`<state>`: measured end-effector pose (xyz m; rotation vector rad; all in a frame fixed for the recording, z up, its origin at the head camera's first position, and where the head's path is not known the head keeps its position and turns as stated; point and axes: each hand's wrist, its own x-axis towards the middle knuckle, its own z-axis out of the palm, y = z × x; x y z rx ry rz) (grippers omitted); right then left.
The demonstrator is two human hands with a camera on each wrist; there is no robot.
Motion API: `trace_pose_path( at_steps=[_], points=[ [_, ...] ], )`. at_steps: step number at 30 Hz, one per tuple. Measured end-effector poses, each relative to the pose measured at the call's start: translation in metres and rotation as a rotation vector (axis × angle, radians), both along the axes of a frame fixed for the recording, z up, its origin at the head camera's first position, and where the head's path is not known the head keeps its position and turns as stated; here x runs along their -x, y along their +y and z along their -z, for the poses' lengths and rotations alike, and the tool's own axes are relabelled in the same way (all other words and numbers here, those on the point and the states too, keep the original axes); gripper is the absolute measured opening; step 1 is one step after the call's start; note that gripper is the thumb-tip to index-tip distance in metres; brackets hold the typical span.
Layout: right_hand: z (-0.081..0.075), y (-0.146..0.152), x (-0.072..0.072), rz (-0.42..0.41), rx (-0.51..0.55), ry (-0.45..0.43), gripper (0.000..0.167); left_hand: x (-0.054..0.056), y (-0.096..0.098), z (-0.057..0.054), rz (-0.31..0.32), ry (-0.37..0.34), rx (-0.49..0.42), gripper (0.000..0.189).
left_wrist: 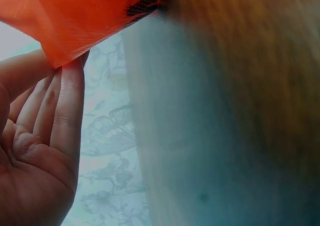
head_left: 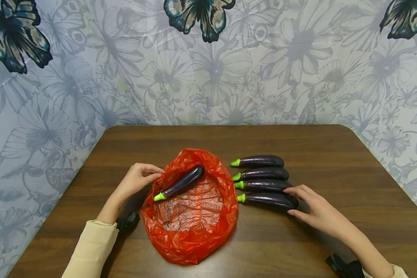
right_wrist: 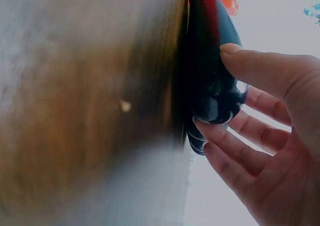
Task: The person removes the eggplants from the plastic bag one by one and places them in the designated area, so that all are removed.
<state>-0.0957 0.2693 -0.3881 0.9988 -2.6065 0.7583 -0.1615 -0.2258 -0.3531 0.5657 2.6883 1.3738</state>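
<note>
A red plastic bag [head_left: 198,245] with its rim rolled outward stands wide-mouthed on the table. One dark purple eggplant [head_left: 185,181] with a green stem end lies slanted in it, toward the far left side. My left hand [head_left: 138,179] pinches the bag's left rim between thumb and fingers; the left wrist view shows the red film [left_wrist: 75,25] at the fingertips. To the right of the bag, my right hand [head_left: 316,210] holds the rounded end of the nearest eggplant [head_left: 264,199], thumb [right_wrist: 250,63] on one side and fingers on the other.
Beyond the held eggplant, three more lie in a row, the farthest eggplant [head_left: 262,160] at the back, stems toward the bag. The brown wooden table [head_left: 333,154] ends at a floral wall [head_left: 236,77]. Black wrist devices sit by both wrists.
</note>
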Motion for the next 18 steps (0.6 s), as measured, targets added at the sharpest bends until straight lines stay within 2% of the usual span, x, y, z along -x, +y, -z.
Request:
trace_pose_path(
  at_steps=[18],
  points=[
    [-0.0004, -0.0001, -0.0003, 0.0, -0.015, 0.009, 0.057, -0.0016, 0.0014, -0.0025, -0.003, -0.015, -0.005, 0.015]
  ],
)
